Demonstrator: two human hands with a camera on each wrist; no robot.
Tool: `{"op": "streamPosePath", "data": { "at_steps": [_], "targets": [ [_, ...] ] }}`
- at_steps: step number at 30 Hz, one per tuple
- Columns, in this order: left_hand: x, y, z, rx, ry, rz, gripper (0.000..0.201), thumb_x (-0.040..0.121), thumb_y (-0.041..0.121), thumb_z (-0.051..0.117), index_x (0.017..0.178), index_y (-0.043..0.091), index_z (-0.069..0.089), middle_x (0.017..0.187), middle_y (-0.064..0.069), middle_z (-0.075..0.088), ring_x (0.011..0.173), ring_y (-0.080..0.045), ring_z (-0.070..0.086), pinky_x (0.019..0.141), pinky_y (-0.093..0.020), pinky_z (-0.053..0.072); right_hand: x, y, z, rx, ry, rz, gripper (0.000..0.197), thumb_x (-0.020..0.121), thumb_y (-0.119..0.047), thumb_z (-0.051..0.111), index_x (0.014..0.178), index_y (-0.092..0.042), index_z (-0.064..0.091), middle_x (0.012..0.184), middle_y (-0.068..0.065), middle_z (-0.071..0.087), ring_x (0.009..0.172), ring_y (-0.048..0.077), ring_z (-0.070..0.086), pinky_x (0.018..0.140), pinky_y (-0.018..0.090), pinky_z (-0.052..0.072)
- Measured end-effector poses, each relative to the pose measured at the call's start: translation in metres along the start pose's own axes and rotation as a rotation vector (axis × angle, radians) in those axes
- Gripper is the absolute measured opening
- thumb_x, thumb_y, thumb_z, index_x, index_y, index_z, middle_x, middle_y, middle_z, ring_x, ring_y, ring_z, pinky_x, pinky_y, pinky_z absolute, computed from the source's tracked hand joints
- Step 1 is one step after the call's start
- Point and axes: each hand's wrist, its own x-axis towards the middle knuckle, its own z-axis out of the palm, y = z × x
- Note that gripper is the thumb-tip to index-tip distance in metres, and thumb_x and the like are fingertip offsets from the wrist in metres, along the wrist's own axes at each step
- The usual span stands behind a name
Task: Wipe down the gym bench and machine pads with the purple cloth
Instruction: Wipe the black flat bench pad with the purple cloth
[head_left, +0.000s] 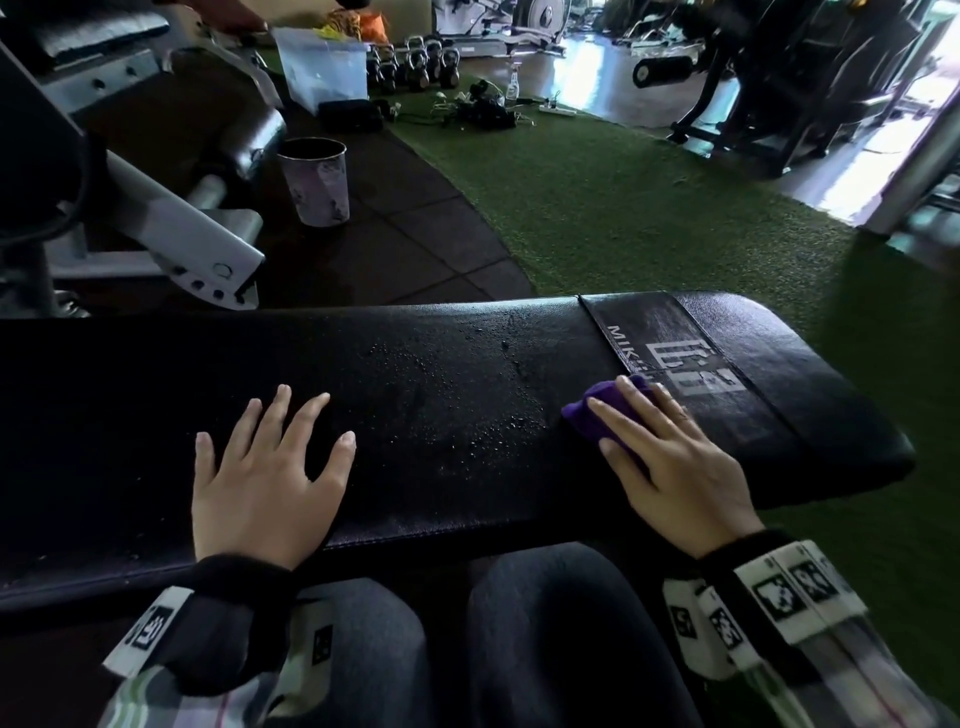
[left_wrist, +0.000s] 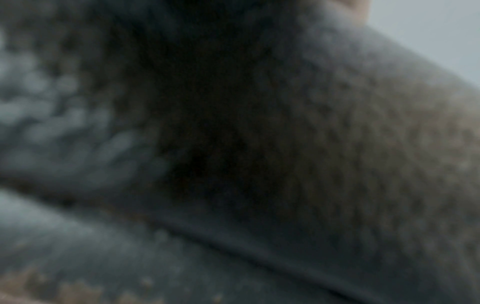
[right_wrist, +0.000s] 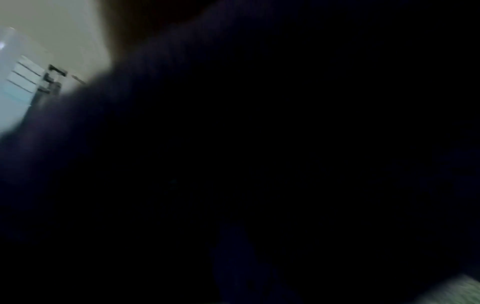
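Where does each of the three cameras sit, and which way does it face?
Head: worn on the head, looking forward and down at the bench; shows left hand, right hand pressing the purple cloth, and knees.
Left wrist: against a blurred dark textured surface; no fingers discernible.
Right wrist: almost black; no fingers discernible.
Shared: nothing identifiable across two views.

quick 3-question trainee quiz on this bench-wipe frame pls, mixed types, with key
1. True or false: the left hand holds the purple cloth.
2. Where do water droplets show on the bench? A) between the two hands B) only past the logo panel C) nowhere
3. Fill in: the right hand presses the cloth with ____ fingers.

Key: 1 false, it lies flat on the bare pad; 2 A; 3 straight.
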Motion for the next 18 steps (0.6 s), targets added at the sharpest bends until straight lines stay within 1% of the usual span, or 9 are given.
{"op": "streamPosePath", "data": {
  "at_steps": [2,4,6,7,9,12,14,16,18],
  "targets": [
    [0.0,0.0,0.0,0.003,0.001,0.0,0.062,0.09,0.067,0.021,0.149,0.045,0.02,0.161,0.013,0.008,0.148,-0.008,-0.002,0.12,-0.044,-0.004,-0.009,-0.011,0.002,0.032,0.041,-0.099,0.042,0.092,-0.047,0.038,0.13,-0.038,0.053,0.143,-0.008,0.045,0.134,0.022,0.04,0.1,0.036,0.045],
    [0.0,0.0,0.0,0.002,-0.001,0.0,0.063,0.09,0.067,0.02,0.149,0.045,0.019,0.161,0.013,0.007,0.148,-0.008,-0.002,0.12,-0.043,-0.004,-0.024,-0.012,0.003,0.079,0.053,-0.22,0.04,0.094,-0.044,0.04,0.132,-0.037,0.052,0.145,-0.01,0.041,0.137,0.018,0.035,0.104,0.034,0.041],
    [-0.001,0.0,-0.001,0.0,-0.004,0.0,0.063,0.09,0.067,0.019,0.149,0.046,0.018,0.161,0.013,0.006,0.148,-0.008,-0.003,0.12,-0.043,-0.005,-0.037,-0.002,0.001,0.091,0.052,-0.302,0.04,0.095,-0.041,0.042,0.134,-0.034,0.05,0.147,-0.009,0.039,0.139,0.017,0.032,0.105,0.035,0.039],
    [-0.001,0.0,-0.001,0.0,-0.004,0.0,0.063,0.089,0.067,0.019,0.149,0.046,0.018,0.161,0.013,0.006,0.148,-0.008,-0.003,0.12,-0.043,-0.005,-0.041,0.004,0.0,0.084,0.051,-0.316,0.041,0.095,-0.04,0.043,0.134,-0.032,0.05,0.147,-0.009,0.038,0.139,0.017,0.031,0.105,0.037,0.04],
    [0.0,-0.001,0.0,0.003,-0.004,0.002,0.063,0.09,0.067,0.019,0.149,0.046,0.018,0.161,0.013,0.006,0.148,-0.008,-0.003,0.12,-0.043,-0.005,-0.042,0.016,-0.003,0.07,0.057,-0.289,0.041,0.094,-0.039,0.044,0.135,-0.031,0.05,0.147,-0.008,0.039,0.139,0.017,0.032,0.103,0.041,0.042],
    [0.001,-0.001,0.0,0.005,0.003,0.007,0.062,0.09,0.066,0.021,0.148,0.045,0.02,0.161,0.012,0.009,0.148,-0.009,-0.001,0.12,-0.044,-0.003,-0.03,0.02,-0.002,0.045,0.076,-0.181,0.042,0.094,-0.042,0.04,0.134,-0.032,0.051,0.145,-0.01,0.041,0.137,0.015,0.034,0.103,0.04,0.042],
    [0.001,-0.001,0.001,0.008,0.004,0.008,0.062,0.09,0.066,0.02,0.148,0.045,0.02,0.161,0.012,0.009,0.148,-0.009,0.0,0.12,-0.044,-0.003,-0.017,0.012,0.002,0.04,0.086,-0.091,0.044,0.093,-0.044,0.036,0.132,-0.033,0.053,0.142,-0.008,0.046,0.135,0.018,0.039,0.102,0.04,0.043],
    [0.001,-0.002,0.001,0.014,0.01,0.011,0.064,0.089,0.07,0.015,0.148,0.045,0.02,0.161,0.012,0.01,0.148,-0.009,0.0,0.12,-0.044,-0.003,-0.004,-0.003,0.007,0.04,0.076,-0.012,0.045,0.091,-0.046,0.033,0.13,-0.035,0.053,0.141,-0.007,0.048,0.132,0.022,0.042,0.1,0.041,0.045],
    [0.001,-0.001,0.002,0.016,0.018,0.015,0.067,0.086,0.071,0.011,0.148,0.045,0.022,0.161,0.011,0.012,0.148,-0.01,0.002,0.119,-0.044,-0.002,0.006,-0.02,0.011,0.045,0.049,0.008,0.047,0.089,-0.048,0.031,0.129,-0.038,0.052,0.141,-0.008,0.047,0.132,0.025,0.043,0.1,0.042,0.045]
  ]
}}
